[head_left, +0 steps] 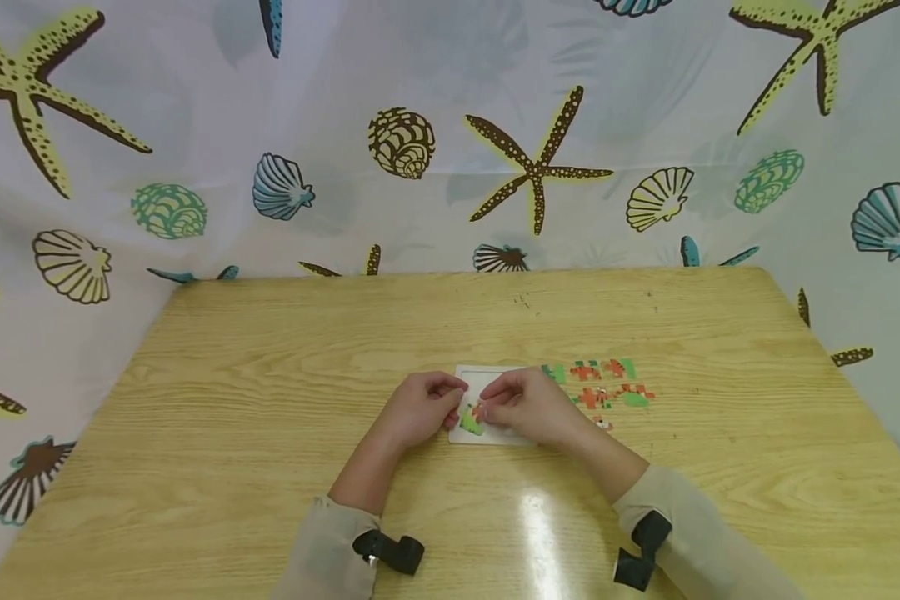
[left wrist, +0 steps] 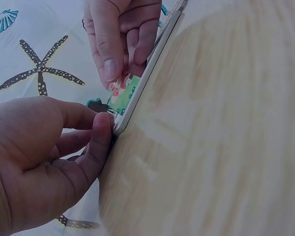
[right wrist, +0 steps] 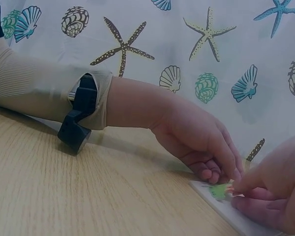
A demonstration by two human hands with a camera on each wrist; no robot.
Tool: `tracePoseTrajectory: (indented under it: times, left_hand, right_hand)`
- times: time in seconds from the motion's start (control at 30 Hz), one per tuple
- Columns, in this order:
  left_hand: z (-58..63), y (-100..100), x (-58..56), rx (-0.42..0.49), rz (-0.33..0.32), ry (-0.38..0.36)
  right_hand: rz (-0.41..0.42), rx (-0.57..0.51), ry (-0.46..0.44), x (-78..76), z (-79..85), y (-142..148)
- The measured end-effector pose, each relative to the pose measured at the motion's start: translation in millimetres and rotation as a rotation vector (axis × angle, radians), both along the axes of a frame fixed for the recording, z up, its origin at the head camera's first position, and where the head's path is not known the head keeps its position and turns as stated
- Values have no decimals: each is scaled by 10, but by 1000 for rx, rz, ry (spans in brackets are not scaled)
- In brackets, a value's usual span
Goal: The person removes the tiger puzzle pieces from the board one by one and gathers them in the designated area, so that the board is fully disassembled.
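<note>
A white puzzle tray [head_left: 487, 439] lies on the table in front of me. My left hand [head_left: 422, 410] grips its left edge between thumb and fingers, as the left wrist view shows close up. In the tray's lower left corner sits a green puzzle piece [head_left: 471, 422] with some red on it. My right hand [head_left: 531, 405] reaches over the tray from the right. Its thumb and index finger pinch a small orange-red puzzle piece [right wrist: 229, 190] right at the green one, and the fingers hide most of it.
Several loose red and green puzzle pieces [head_left: 591, 397] lie on the wooden table [head_left: 270, 350] right of the tray, partly behind my right hand. A white curtain [head_left: 435, 67] printed with shells and starfish hangs along the back and sides. A black wrist camera [head_left: 390, 552] is strapped to my left sleeve.
</note>
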State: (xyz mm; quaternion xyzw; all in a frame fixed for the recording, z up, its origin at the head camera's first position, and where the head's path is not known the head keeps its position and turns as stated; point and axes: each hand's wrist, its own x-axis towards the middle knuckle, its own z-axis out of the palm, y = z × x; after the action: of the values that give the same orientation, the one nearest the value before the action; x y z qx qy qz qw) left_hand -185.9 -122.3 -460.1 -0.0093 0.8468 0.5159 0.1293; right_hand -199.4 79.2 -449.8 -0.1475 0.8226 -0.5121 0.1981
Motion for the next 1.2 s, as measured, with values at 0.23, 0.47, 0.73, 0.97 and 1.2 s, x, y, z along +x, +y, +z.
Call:
tracePoseTrajectory:
  times: [0.23, 0.47, 0.73, 0.97, 1.2]
  left_hand:
    - [-7, -1, -12, 8, 6, -18]
    - [-4, 0, -11, 4, 5, -14]
    - [-10, 2, -10, -3, 13, -15]
    - [-10, 7, -11, 6, 19, -19]
    - [-4, 12, -15, -1, 23, -20]
  right_hand:
    - [-36, -35, -15, -5, -25, -13]
    - [-33, -60, -22, 30, -25, 35]
    - [-48, -48, -48, 40, -46, 106]
    - [-50, -141, -123, 14, -59, 139]
    - [-35, -192, -190, 0, -58, 136]
